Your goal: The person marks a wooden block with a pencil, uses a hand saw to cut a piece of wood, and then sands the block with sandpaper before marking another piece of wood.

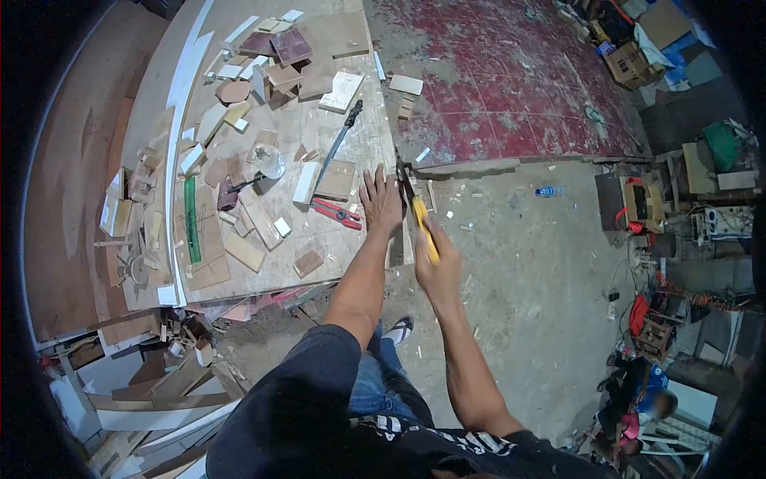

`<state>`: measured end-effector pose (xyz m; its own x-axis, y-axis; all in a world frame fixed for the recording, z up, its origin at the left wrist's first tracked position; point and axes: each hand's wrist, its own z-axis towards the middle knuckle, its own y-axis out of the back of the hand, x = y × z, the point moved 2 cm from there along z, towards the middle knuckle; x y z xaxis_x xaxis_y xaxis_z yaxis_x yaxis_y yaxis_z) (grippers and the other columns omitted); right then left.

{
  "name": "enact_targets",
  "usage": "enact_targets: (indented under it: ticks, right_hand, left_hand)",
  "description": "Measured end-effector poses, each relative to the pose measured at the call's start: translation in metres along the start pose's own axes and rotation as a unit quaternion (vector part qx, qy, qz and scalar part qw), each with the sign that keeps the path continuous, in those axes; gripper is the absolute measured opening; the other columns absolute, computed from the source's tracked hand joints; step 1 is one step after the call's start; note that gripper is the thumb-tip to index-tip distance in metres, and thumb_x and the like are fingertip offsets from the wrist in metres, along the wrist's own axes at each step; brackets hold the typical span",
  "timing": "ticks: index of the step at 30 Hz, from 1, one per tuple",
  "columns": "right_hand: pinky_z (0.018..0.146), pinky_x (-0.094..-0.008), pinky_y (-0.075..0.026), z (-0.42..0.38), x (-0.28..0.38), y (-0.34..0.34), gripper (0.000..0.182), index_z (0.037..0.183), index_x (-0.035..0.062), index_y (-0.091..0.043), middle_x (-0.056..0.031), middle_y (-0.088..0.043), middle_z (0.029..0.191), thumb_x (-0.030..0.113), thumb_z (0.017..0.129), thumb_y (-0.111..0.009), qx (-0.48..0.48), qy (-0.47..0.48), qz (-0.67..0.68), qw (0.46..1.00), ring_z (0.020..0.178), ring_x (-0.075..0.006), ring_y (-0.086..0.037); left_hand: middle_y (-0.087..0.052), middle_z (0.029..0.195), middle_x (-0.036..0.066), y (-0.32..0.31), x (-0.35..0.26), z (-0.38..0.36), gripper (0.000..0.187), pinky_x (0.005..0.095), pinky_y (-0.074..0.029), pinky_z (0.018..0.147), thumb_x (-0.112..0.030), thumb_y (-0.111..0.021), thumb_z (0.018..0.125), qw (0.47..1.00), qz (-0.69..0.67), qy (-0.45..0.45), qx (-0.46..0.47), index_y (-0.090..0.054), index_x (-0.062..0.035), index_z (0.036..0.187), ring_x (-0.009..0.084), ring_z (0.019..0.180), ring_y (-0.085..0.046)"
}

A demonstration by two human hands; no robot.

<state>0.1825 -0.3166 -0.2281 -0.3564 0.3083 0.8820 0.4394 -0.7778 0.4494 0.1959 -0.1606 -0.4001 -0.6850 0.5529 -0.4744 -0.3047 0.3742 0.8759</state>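
My left hand [381, 203] lies flat at the right edge of the wooden worktable [319, 267], fingers spread. My right hand [439, 259] is closed around the yellow handle of a hammer [427, 231], just off the table's edge. The dark hammer head [404, 169] is up by the edge, near my left fingertips. Red-handled pliers [337, 213] rest left of my left hand. Beside them are a flat wood block [335, 180] and a long dark tool [341, 142] with a black handle. What lies under my left palm is hidden.
Wood offcuts [291, 46], a green strip [191, 219] and a clear round container [267, 160] are on the table. A blue bottle [549, 191] lies on the floor. Cardboard boxes [629, 65] stand at upper right; another person [638, 399] is at lower right.
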Motion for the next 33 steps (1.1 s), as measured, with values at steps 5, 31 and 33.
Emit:
enact_targets:
  ticks: [5, 31, 33]
  right_hand:
    - [0.075, -0.0398, -0.053, 0.014, 0.021, 0.003, 0.033, 0.118, -0.0061, -0.061, -0.0302, -0.065, 0.104, 0.013, 0.092, -0.058, 0.02, -0.039, -0.01, 0.999, 0.092, -0.0375, -0.069]
    - [0.086, -0.0341, -0.05, -0.019, 0.035, 0.029, 0.039, 0.125, -0.0066, -0.055, -0.0267, -0.064, 0.114, 0.017, 0.094, -0.062, 0.061, -0.168, 0.082, 0.98, 0.105, -0.0309, -0.065]
    - [0.086, -0.0341, -0.05, 0.013, 0.023, 0.006, 0.04, 0.124, -0.0068, -0.055, -0.0273, -0.064, 0.113, 0.018, 0.094, -0.062, 0.07, -0.13, 0.061, 0.987, 0.104, -0.0324, -0.065]
  left_hand:
    - [-0.018, 0.158, 0.012, 0.004, -0.001, 0.001, 0.041, 0.0594, -0.011, 0.115, -0.028, -0.044, 0.097, 1.0, 0.008, -0.01, 0.014, -0.044, -0.0124, 0.135, 0.04, 0.147, -0.006]
    - [-0.014, 0.16, 0.01, 0.0, 0.0, 0.002, 0.042, 0.0572, -0.008, 0.116, -0.028, -0.045, 0.097, 0.999, -0.011, 0.013, 0.027, -0.046, -0.0116, 0.136, 0.0389, 0.147, -0.003]
    - [-0.016, 0.159, 0.011, 0.001, 0.002, 0.005, 0.042, 0.0573, -0.01, 0.115, -0.026, -0.046, 0.096, 1.0, -0.006, -0.001, 0.001, -0.046, -0.0116, 0.136, 0.04, 0.147, -0.005]
